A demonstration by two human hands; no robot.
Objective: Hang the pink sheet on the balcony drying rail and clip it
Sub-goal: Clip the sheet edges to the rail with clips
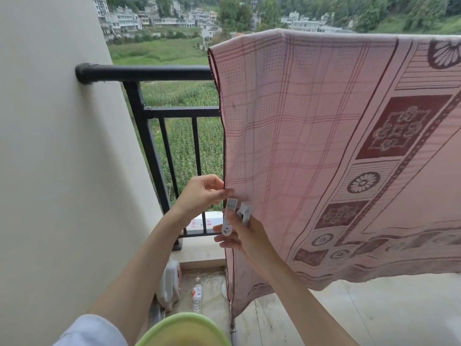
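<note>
The pink sheet (324,146) hangs draped over the rail (149,72). The left hand (203,193), arm extended, pinches its left edge. The right hand (243,233) holds white clips (230,217) against that edge.

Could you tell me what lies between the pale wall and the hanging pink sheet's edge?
Head view: bare black metal railing, fields behind; pink patterned sheet beside it.

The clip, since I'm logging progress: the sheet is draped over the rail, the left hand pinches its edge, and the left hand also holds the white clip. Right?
Not quite. The head view shows the right hand holding the white clip. The left hand only pinches the edge of the sheet, draped over the rail.
</note>
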